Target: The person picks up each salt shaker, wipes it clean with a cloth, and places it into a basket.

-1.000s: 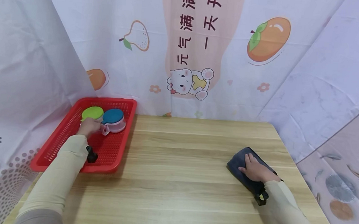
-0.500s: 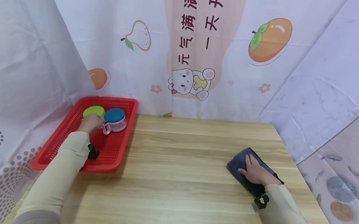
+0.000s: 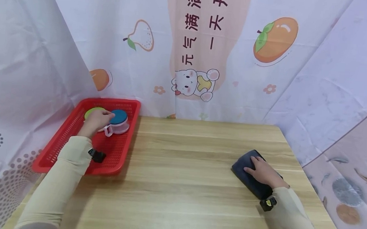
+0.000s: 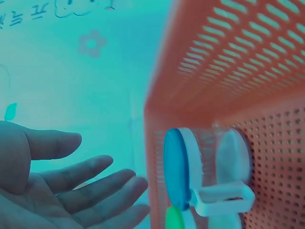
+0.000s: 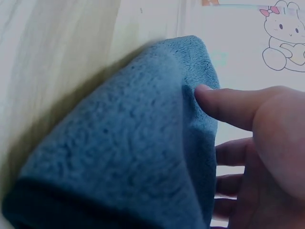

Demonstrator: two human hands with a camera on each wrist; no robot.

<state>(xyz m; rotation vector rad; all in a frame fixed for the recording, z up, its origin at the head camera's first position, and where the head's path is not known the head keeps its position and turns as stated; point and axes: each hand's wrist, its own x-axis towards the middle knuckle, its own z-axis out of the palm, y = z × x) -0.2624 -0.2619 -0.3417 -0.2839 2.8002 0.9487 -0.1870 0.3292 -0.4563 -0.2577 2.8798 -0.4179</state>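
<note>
My left hand (image 3: 97, 119) hovers over the red basket (image 3: 120, 163), above two lidded jars. In the left wrist view its fingers are spread and relaxed, with nothing between them. One clear jar has a blue lid (image 3: 118, 117) and a pale handle (image 4: 224, 199). Beside it is a jar with a green lid (image 3: 91, 111), partly covered by my hand. On the table's right side, my right hand (image 3: 264, 172) rests on a folded dark blue-grey towel (image 3: 245, 170). The right wrist view has the thumb touching the towel's fuzzy surface, the fingers fairly straight along its side.
The wooden table (image 3: 179, 171) stretches between basket and towel. A printed white curtain (image 3: 135, 72) hangs along the back edge, and more cloth hangs at both sides. Small black wrist cameras sit at each cuff.
My left hand has come away from the jars' handles and lifted, its fingers nearer the blue lid. The right hand stays on the towel, its wrist slightly shifted. Both jars stay in the basket.
</note>
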